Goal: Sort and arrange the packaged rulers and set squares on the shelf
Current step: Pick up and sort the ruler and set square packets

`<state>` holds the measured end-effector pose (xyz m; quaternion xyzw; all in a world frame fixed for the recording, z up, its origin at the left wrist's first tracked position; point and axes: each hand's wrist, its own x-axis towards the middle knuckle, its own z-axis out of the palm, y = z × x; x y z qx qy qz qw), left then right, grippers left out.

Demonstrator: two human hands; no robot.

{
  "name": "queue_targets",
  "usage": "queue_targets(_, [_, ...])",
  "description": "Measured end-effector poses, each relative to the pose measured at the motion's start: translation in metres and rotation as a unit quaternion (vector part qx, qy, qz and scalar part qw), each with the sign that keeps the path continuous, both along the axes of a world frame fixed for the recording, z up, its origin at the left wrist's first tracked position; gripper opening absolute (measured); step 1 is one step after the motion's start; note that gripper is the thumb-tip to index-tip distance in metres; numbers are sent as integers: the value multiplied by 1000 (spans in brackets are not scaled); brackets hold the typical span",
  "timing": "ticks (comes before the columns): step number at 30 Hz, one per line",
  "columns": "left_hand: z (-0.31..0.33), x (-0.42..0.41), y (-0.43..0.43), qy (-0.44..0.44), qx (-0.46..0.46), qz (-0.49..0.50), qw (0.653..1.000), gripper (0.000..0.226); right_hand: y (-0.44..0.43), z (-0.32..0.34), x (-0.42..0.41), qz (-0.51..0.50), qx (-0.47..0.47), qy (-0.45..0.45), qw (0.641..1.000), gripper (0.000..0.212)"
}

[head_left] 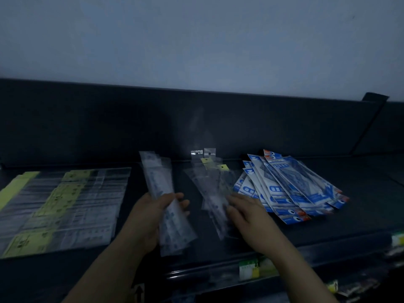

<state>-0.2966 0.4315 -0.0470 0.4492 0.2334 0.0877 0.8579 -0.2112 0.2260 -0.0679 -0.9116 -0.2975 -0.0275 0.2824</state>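
Head view: In dim light a person is working at a dark, flat shelf [360, 193] set against a dark back panel [196, 119] and a pale grey wall [196, 40]. The left hand [150, 217] is gripping a bundle of long, narrow rulers in clear plastic sleeves [157, 176]. Its fingers are curling round the middle of the bundle and holding it tilted above the shelf, with the top end leaning away to the left.

The right hand [247, 217] is reaching into a loose heap of clear plastic packets with small yellow header tabs [209, 184] at the shelf's centre. Its fingers are lying stretched over the heap and touching it. The blur makes it impossible to tell whether they are pinching a packet or only resting there.

Just to the right of that hand, a fanned pile of blue-and-white printed packets [290, 191] is lying on the shelf, overlapping and slanting toward the back. On the left side, flat clear sleeves with yellow-green card inserts [61, 204] are lying in overlapping rows. A green, yellow and white price label [251, 270] is sitting on the shelf's front edge below the right forearm.
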Motion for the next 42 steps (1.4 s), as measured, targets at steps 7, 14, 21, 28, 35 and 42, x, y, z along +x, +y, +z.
queue_targets(7, [3,0,-4,25,19,-49,998,4,21,6,-8,-15,-99,-21,995,31])
queue_targets(14, [-3,-2,11,21,36,-39,998,8,-1,-2,-6,-101,-32,-48,993,23])
queue_targets(21, [2,-1,6,32,60,-79,995,5,23,10,-14,23,-10,5,1000,20])
queue_targets(28, [0,-3,15,34,83,-41,995,5,18,4,-2,-24,-41,24,999,18])
queue_targets(35, [-2,0,12,-6,141,48,989,3,23,10,12,34,-118,-26,992,35])
queue_targets(42, [13,9,-4,-53,90,13,994,12,-9,3,66,-42,-283,-83,955,44])
